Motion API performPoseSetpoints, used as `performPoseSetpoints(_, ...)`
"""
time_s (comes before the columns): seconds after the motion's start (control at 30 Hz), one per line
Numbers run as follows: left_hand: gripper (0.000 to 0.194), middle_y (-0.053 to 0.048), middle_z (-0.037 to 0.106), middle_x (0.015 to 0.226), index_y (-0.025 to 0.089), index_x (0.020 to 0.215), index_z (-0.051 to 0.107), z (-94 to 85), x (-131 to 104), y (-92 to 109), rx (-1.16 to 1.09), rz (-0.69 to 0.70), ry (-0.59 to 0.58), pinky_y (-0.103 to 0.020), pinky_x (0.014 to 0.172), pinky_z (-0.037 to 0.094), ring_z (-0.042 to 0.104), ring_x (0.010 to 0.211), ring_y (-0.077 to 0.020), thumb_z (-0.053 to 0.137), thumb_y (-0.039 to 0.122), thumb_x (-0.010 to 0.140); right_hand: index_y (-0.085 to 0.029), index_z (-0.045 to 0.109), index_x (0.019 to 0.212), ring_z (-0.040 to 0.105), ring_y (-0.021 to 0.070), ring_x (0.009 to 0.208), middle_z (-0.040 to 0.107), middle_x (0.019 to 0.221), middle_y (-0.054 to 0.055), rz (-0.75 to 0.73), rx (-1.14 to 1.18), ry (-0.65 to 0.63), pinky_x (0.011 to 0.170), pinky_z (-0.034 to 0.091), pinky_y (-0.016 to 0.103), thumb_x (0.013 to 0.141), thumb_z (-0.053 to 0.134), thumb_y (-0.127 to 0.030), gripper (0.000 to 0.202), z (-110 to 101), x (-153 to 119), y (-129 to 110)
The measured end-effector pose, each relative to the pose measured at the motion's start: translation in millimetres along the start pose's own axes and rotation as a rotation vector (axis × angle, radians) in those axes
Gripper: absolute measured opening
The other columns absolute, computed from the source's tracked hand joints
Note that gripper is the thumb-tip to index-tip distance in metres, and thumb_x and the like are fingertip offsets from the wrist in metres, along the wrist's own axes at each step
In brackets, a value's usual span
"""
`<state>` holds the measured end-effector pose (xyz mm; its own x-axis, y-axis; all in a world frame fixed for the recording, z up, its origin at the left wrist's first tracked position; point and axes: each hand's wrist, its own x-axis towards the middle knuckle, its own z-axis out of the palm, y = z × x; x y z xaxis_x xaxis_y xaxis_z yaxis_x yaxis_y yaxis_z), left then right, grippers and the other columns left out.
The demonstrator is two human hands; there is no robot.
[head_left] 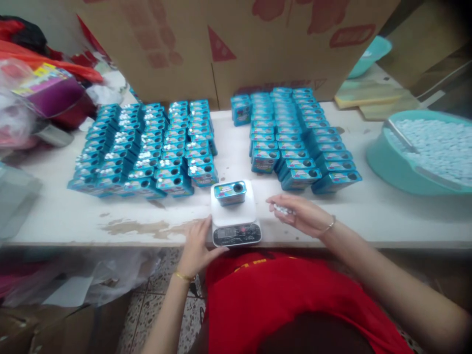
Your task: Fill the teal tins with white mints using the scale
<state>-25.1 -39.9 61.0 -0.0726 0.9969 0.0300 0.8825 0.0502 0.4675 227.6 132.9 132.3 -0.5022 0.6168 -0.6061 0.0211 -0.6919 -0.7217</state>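
A blue tin (230, 193) with a round dark hole in its lid stands on the white platform of a small digital scale (237, 235). My left hand (198, 246) lies at the scale's left side, fingers spread, holding nothing. To the right of the scale, my right hand (303, 214) is curled around several small white pellets (283, 210). Rows of blue tins (147, 147) stand at the left, many with white pellets on their tops. More blue tins (295, 142) stand in rows at the right, with no pellets visible on their lids.
A large turquoise basin (398, 169) full of white pellets, with a metal tool in it, sits on the right of the white table (177, 211). A big cardboard box (236, 69) rises behind the tins. Plastic bags and a purple container (59, 96) are at the left.
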Motion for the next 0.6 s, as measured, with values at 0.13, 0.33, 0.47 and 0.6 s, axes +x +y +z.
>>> performPoseSetpoints(0.13,0.095,-0.017,0.047,0.128,0.017,0.145,0.014,9.1,-1,0,0.008,0.002,0.022,-0.044,0.097,0.032,0.044,0.118,-0.0304,0.061,0.058,0.073,-0.013,0.070,0.083,0.053,0.0072,0.066,0.060,0.079,0.006,-0.008,-0.056,-0.022,0.055,0.046,0.013,0.079,0.063,-0.017,0.009,19,4,-17)
performPoseSetpoints(0.33,0.100,-0.018,0.049,0.128,0.017,0.145,0.009,12.6,-3,-1,-0.009,-0.008,0.050,-0.046,0.095,0.033,0.047,0.116,-0.0316,0.062,0.060,0.071,-0.012,0.068,0.086,0.047,0.0025,0.052,0.061,0.075,0.003,-0.066,-0.141,-0.118,0.045,0.038,0.011,0.077,0.066,-0.021,0.013,38,13,-35)
performPoseSetpoints(0.47,0.088,-0.014,0.053,0.122,0.021,0.139,0.028,2.5,0,-2,-0.083,-0.039,0.178,-0.047,0.096,0.036,0.050,0.110,-0.0297,0.067,0.056,0.068,-0.012,0.069,0.085,0.050,0.0037,0.057,0.061,0.075,0.004,-0.042,-0.105,-0.113,0.050,0.042,0.011,0.076,0.067,-0.018,0.011,45,15,-42)
performPoseSetpoints(0.6,0.069,-0.012,0.053,0.123,0.023,0.133,0.038,-12.8,23,3,-0.286,-0.010,0.316,-0.041,0.093,0.043,0.051,0.114,-0.0261,0.067,0.044,0.074,-0.011,0.069,0.081,0.049,0.0052,0.055,0.060,0.072,0.005,0.001,-0.006,-0.083,0.043,0.040,0.012,0.080,0.061,-0.018,0.010,46,16,-27)
